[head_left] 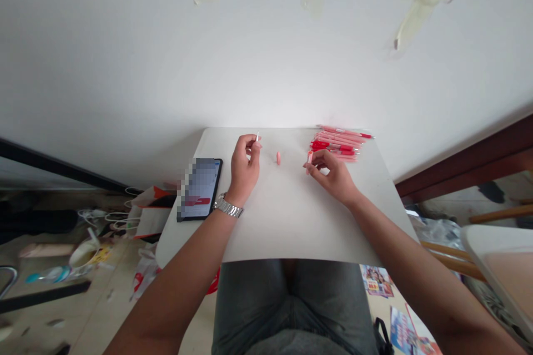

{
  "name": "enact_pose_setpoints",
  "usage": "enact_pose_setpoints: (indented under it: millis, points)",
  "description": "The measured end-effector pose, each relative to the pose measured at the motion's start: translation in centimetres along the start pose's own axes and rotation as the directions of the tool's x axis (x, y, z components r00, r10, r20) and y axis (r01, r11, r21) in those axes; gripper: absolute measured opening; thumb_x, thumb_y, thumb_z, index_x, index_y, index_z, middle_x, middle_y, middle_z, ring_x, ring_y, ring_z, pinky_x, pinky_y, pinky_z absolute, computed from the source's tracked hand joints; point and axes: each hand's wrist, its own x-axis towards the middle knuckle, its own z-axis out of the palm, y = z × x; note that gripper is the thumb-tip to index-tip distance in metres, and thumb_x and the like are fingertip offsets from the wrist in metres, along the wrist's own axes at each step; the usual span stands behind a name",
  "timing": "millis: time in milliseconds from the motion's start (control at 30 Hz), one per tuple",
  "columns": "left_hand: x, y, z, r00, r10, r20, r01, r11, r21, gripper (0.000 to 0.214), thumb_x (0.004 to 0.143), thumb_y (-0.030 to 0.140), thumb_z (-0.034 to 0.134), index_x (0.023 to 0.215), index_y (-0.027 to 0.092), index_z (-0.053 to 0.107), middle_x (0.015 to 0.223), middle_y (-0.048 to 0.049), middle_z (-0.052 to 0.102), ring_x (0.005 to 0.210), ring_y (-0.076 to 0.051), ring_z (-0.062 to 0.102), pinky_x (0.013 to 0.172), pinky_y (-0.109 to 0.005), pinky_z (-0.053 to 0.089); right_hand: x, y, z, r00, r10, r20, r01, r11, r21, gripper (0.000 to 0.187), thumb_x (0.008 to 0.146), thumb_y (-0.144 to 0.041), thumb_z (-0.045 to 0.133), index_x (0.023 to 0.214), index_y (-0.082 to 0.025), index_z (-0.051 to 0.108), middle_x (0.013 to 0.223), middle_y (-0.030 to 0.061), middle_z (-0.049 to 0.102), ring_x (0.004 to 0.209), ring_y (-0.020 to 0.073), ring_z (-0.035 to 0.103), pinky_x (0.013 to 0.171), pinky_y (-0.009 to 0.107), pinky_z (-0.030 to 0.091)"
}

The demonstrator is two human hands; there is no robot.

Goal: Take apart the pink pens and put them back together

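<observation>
My left hand [246, 165], with a metal watch on its wrist, is raised over the table. Its thumb and fingers pinch a thin whitish pen part [257, 136] that points upward; its lower end is hidden by the fingers. Across from it, my right hand [331, 172] pinches a short pink pen barrel [310, 156] held upright. Between the hands, a small pink pen piece [278, 158] is on the white table [287, 216]. Just beyond my right hand is a pile of pink and red pens [339, 138].
A phone [202, 188] with a partly blurred screen lies at the table's left edge. The white wall [266, 66] rises behind the table. Bags, cables and a bottle [54, 274] are on the floor at left. Another white surface [499, 260] stands at right.
</observation>
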Motion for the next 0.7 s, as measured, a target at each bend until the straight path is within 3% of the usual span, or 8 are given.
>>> enact_pose_setpoints:
  millis: [167,367,533,700]
  points:
    - [0.1,0.1,0.2,0.998,-0.059,-0.008,0.056,0.976,-0.212,0.032,0.104,0.054,0.060,0.113,0.023,0.061,0.114,-0.0079,0.072,0.100,-0.017,0.073,0.094,-0.033,0.058,0.0,0.2,0.0,1.000,-0.022,0.000,0.022,1.000,-0.014,0.032,0.100,-0.056,0.068,0.106,-0.025,0.062,0.098,0.0054,0.073,0.086,0.0218,0.072,0.080,0.039,0.060]
    - [0.1,-0.2,0.6,0.975,-0.220,-0.014,0.179,0.824,-0.538,0.030,0.094,0.048,0.077,0.108,0.024,0.066,0.111,-0.0035,0.069,0.090,-0.014,0.072,0.085,-0.029,0.061,-0.1,0.5,-0.1,0.997,-0.081,-0.014,0.080,0.996,-0.042,0.025,0.100,-0.048,0.069,0.105,-0.025,0.063,0.098,0.0044,0.073,0.085,0.0200,0.071,0.078,0.036,0.060]
    - [0.2,0.5,0.6,0.956,-0.288,0.054,0.254,0.719,-0.647,0.031,0.089,0.047,0.083,0.103,0.026,0.066,0.104,-0.0001,0.067,0.089,-0.012,0.070,0.089,-0.029,0.061,-0.1,0.5,-0.1,0.994,-0.113,-0.003,0.112,0.990,-0.088,0.016,0.101,-0.040,0.069,0.105,-0.025,0.065,0.095,0.0038,0.073,0.084,0.0194,0.070,0.078,0.035,0.060]
    - [0.3,1.2,0.4,0.963,-0.258,0.074,0.239,0.697,-0.676,0.030,0.087,0.044,0.085,0.098,0.024,0.066,0.101,-0.0002,0.065,0.090,-0.011,0.066,0.087,-0.026,0.059,-0.1,0.1,-0.1,0.992,-0.124,0.019,0.125,0.984,-0.124,0.015,0.100,-0.038,0.069,0.103,-0.024,0.068,0.093,0.0043,0.075,0.081,0.0195,0.070,0.075,0.036,0.059]
